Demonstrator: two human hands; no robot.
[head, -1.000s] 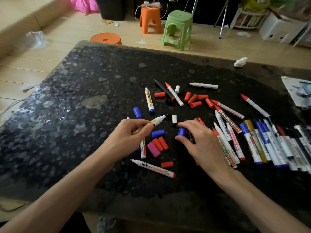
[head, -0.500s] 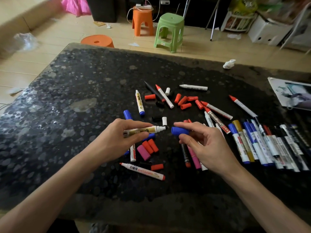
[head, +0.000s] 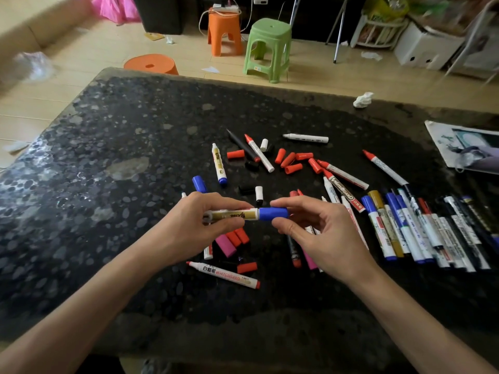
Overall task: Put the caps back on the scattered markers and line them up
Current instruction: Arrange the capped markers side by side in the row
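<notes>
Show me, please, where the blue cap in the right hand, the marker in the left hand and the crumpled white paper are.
blue cap [head: 273, 213]: head view, middle of its side.
marker [head: 237, 214]: head view, gold label on the barrel.
crumpled white paper [head: 363, 99]: head view, its centre.

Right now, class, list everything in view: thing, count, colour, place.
held marker: one, white and gold, between both hands
blue cap: one, blue, on the held marker's tip
lined-up markers: a row, mixed colours, table's right side
scattered markers: several, mostly white, mid-table
loose red caps: at least six, red, mid-table
crumpled paper: one, white, table's far edge
table: one, dark speckled
stools: three, two orange, one green, floor beyond
hands: left hand grips the held marker; right hand pinches the blue cap
</notes>
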